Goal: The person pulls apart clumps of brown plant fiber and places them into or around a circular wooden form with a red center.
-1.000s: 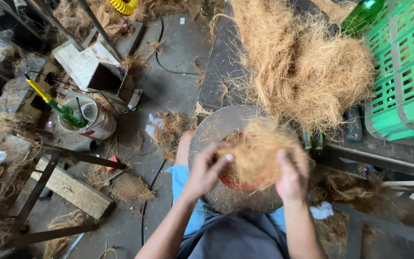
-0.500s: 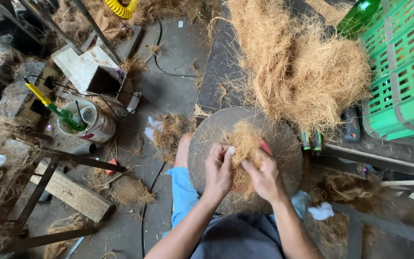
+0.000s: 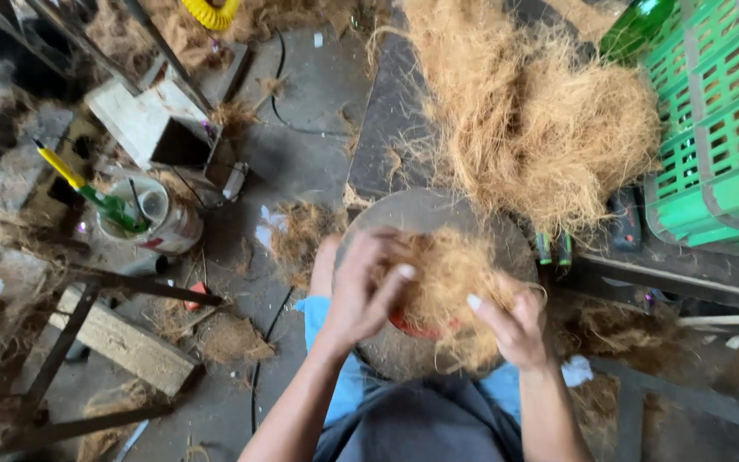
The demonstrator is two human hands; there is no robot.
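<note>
Item: fibre wad (image 3: 442, 287), over round board (image 3: 425, 210) on my lap. Left hand (image 3: 365, 291), right hand (image 3: 511, 321): each grip pinches fibre, opposite sides, keeping it spread.

Hands (image 3: 438, 299) in fibre wad (image 3: 446, 278) — round board (image 3: 438, 214)

Fibre wad (image 3: 446, 287) on round board (image 3: 438, 218), hands either side.
Left hand (image 3: 361, 295) left of wad, right hand (image 3: 515, 321) right; big fibre pile (image 3: 532, 128) behind board, crate (image 3: 720, 128) right of pile, bucket (image 3: 151, 218) far left.
</note>
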